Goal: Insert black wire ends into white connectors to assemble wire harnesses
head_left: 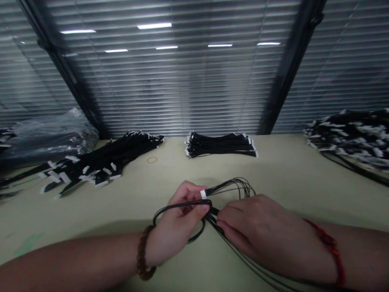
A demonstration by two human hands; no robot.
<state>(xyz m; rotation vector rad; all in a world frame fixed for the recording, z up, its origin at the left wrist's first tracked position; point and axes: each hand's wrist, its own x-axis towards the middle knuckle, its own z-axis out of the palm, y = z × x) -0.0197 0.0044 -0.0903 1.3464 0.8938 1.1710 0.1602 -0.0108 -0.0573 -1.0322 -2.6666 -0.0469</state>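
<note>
A black wire harness [215, 219] with a white connector [203, 194] lies across both hands above the table. My left hand [179, 223] is closed on it, thumb and fingers pinching the wires near the connector. One loop of black cable passes around the back of that hand. Just to the right, my right hand [258, 231] is curled over the same wires, its fingertips partly hidden. Thin wires arch up between the connector and the right hand, while longer ones trail down to the lower right.
At the back middle lies a neat bundle of black cables [220, 145] with white ends. Another cable pile [112, 156] and a clear plastic bag [51, 134] are on the left. A large heap of harnesses [358, 138] sits right. A rubber band [152, 160] rests on the table.
</note>
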